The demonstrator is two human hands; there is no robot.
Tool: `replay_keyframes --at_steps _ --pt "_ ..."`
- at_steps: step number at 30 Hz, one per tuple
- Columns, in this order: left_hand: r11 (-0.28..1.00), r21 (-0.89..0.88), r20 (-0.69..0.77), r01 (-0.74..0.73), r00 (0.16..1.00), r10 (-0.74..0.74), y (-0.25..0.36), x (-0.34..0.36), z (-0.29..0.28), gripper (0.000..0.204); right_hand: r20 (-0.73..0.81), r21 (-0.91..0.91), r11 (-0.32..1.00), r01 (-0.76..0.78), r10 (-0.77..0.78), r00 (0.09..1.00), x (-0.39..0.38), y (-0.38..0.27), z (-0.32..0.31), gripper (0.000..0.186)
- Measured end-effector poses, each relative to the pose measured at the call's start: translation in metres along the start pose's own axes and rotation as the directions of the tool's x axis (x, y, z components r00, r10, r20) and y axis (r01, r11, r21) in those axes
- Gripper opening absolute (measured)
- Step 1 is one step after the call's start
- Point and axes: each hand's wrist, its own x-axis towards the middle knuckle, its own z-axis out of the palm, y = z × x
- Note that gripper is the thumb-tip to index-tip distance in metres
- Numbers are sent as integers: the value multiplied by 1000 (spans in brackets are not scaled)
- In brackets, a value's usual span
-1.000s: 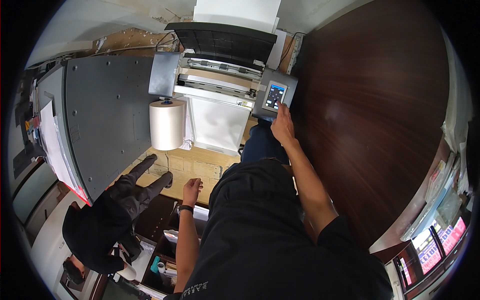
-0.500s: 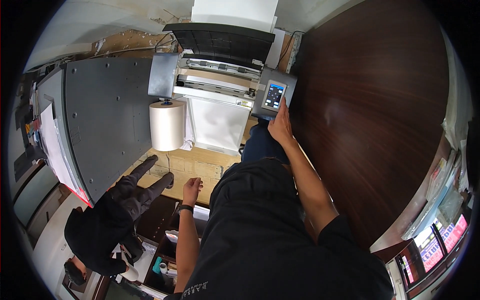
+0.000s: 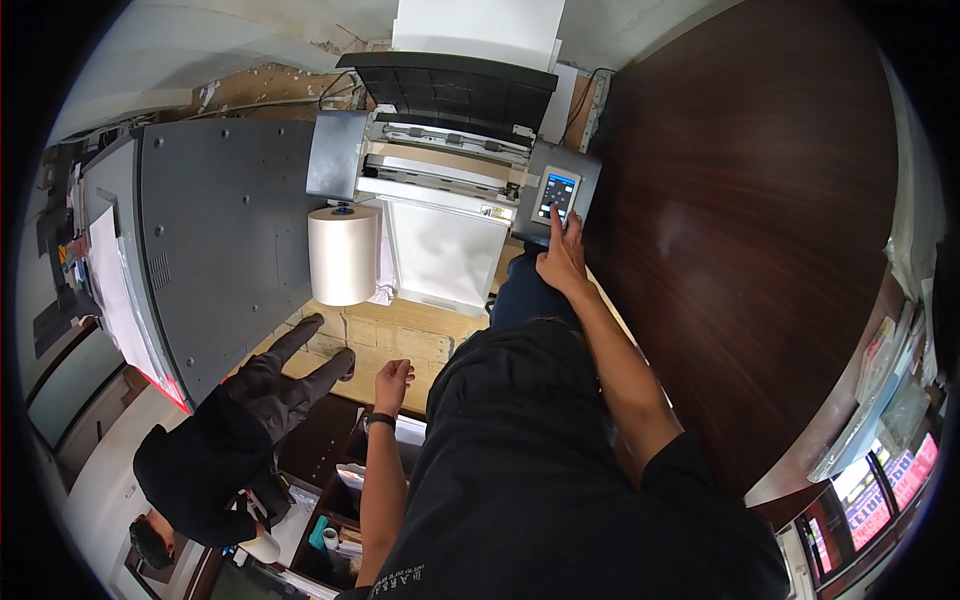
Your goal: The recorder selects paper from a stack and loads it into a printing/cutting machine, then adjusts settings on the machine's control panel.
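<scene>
My right hand (image 3: 563, 260) is at the touchscreen (image 3: 557, 192) on the right end of a wide roll-fed machine that looks like a printer or cutting plotter (image 3: 440, 190). Its index finger is stretched out onto the lower part of the lit screen, and a second finger is apart beside it; nothing is held. My left hand (image 3: 393, 384) hangs in the air at lower left, with a dark band at the wrist. Its fingers are loosely curled, and I see nothing in them. The machine's black lid (image 3: 450, 95) stands raised, showing rollers and a tan strip inside.
A large pale roll (image 3: 343, 258) sits at the machine's left end. A grey metal cabinet (image 3: 225, 250) stands left, a dark wooden panel (image 3: 730, 230) right. At lower left, another person (image 3: 200, 465) in dark clothes bends near drawers. A monitor (image 3: 870, 510) glows at lower right.
My right index finger has shifted from the screen's lower right edge onto its lower part, with the fingers now spread. My left hand stays nearly in place. The view has shifted slightly.
</scene>
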Motion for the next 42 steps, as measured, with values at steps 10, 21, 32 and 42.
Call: replay_keyframes --at_steps 10,21,32,42 --pt "1000 7 -4 11 1000 -11 5 1 0 31 -4 -73 996 -49 49 999 0 -7 3 99" --pt "1000 -23 -19 -6 1000 6 7 -3 -1 29 27 -70 994 -87 89 996 1 -11 2 101" --pt "999 -45 -17 7 1000 -8 -6 -2 2 29 41 -68 991 -117 120 992 2 -16 1 100" --pt "998 -55 -14 -3 1000 2 -12 -1 0 29 34 -92 987 -130 134 990 1 -16 2 99"
